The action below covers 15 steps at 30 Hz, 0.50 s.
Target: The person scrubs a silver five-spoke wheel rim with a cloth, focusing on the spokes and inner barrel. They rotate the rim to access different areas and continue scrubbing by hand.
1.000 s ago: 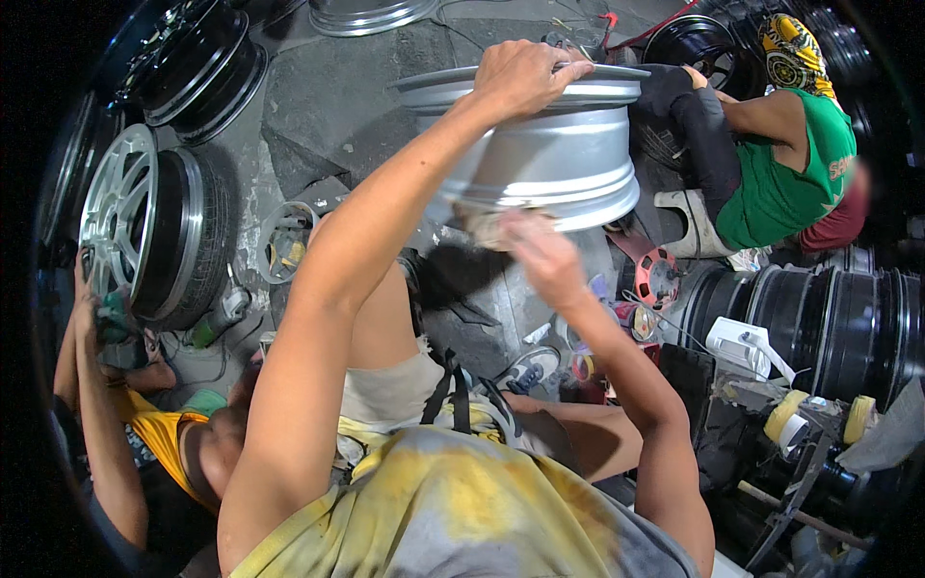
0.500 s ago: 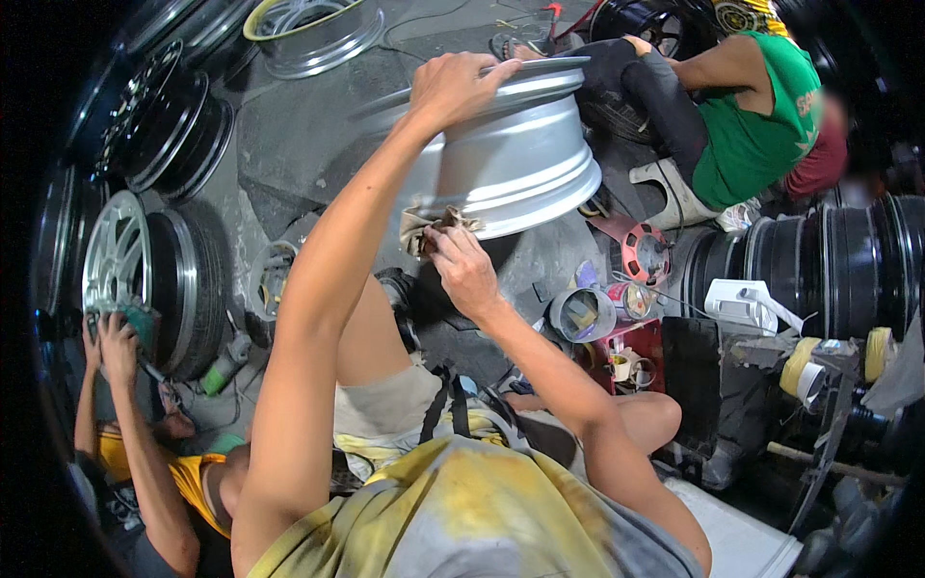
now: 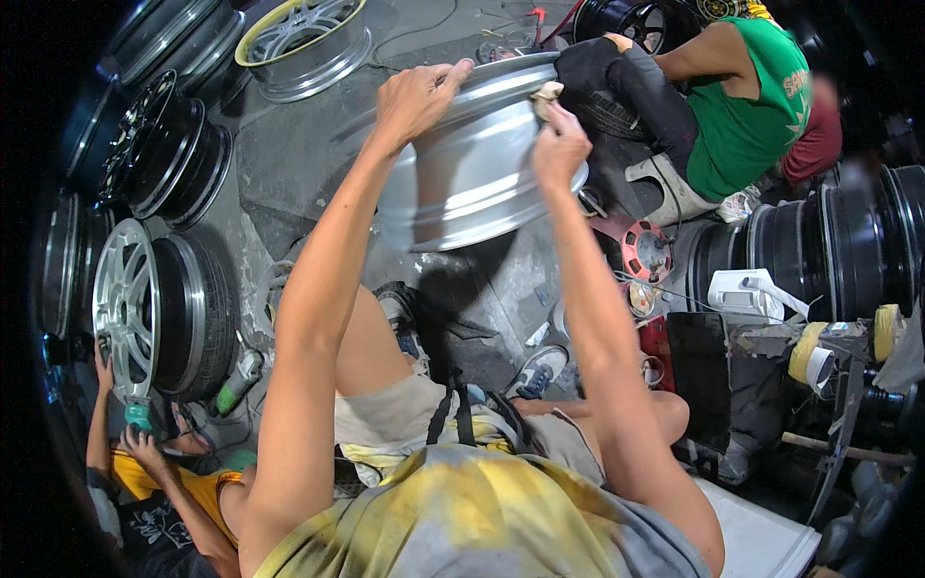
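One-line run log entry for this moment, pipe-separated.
left hand: gripping silver wheel rim by upper edge | right hand: holding beige cloth at rim's right side | nearby: co-worker in green top

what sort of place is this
Probably a wheel repair workshop: a silver, barrel-shaped metal wheel rim near the centre, a row of glossy black rims at right, and a silver, multi-spoked wheel at left.

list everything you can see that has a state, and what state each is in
left hand, closed on the silver wheel's upper rim
right hand, closed on the cloth
cloth, bunched up
silver wheel, tilted, no tyre on it
spoked wheel, standing on edge
teal tool, held in a co-worker's hand
grey-and-green tool, lying unheld
yellow-rimmed wheel, lying face up
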### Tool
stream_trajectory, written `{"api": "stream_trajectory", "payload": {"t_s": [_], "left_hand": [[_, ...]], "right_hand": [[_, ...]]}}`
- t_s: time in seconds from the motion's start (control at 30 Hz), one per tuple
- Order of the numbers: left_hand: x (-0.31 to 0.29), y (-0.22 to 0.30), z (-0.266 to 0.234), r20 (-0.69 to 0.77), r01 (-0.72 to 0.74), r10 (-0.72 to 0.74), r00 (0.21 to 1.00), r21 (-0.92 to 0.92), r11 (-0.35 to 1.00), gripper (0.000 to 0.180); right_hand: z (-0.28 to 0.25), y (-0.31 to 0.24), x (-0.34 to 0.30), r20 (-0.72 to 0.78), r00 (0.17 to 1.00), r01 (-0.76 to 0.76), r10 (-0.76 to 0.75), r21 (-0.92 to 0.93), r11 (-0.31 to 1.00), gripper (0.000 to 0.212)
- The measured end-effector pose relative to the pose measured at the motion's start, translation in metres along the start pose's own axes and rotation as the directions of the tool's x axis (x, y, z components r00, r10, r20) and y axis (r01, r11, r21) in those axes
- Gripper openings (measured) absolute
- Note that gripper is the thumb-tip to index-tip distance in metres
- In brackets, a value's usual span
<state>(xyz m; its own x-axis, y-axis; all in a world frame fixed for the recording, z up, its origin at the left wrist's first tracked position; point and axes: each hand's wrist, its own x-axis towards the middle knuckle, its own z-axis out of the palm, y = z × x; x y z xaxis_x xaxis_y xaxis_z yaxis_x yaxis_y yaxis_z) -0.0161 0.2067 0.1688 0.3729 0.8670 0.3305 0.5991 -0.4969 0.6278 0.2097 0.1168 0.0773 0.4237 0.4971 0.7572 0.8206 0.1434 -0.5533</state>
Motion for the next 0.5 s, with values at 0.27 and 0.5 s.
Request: {"api": "stream_trajectory", "payload": {"t_s": [0.27,0.5], "left_hand": [[0.003,-0.020,-0.019,-0.021,0.095,-0.093,0.995,0.108,0.990,0.069],[-0.017,-0.020,-0.032,-0.044,0.163,-0.161,0.986,0.045,0.986,0.066]], "right_hand": [[0.021,-0.154,-0.172,0.430,0.754,0.452,-0.497,0.209,0.867,0.018],[-0.046,-0.130,-0.155,0.496,0.716,0.414,-0.491,0.264,0.871,0.018]]}}
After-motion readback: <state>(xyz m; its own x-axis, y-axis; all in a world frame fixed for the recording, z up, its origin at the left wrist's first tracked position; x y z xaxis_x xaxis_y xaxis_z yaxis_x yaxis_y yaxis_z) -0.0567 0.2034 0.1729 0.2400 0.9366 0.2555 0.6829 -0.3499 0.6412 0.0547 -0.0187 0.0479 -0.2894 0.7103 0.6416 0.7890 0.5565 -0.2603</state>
